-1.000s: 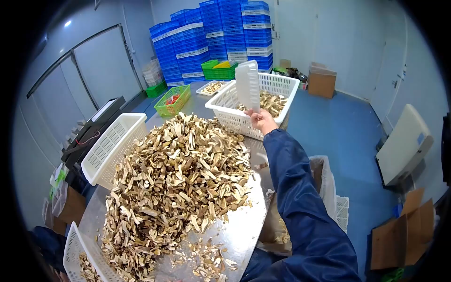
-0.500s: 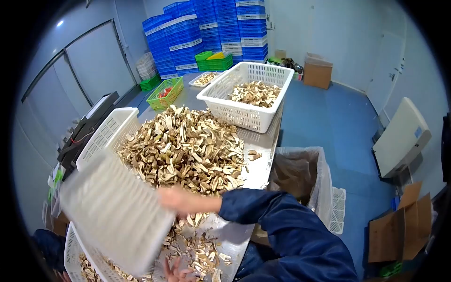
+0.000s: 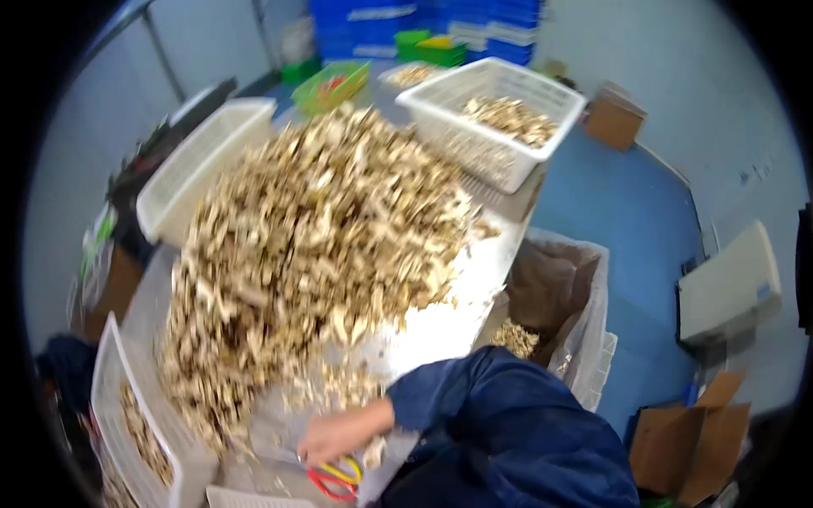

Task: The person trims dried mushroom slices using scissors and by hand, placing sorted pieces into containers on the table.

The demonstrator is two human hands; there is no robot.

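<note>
The right hand (image 3: 345, 435) is sitting beside red-and-yellow looped handles (image 3: 353, 481), grasp unclear; a careless sweep could be scattering brown-and-cream mushroom slices (image 3: 322, 237).

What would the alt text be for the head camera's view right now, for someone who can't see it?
A person's right hand is beside red and yellow loops at the near end of a metal table heaped with what look like sliced mushrooms. Farther back, a white basket holds more slices; the picture is blurred.
</note>
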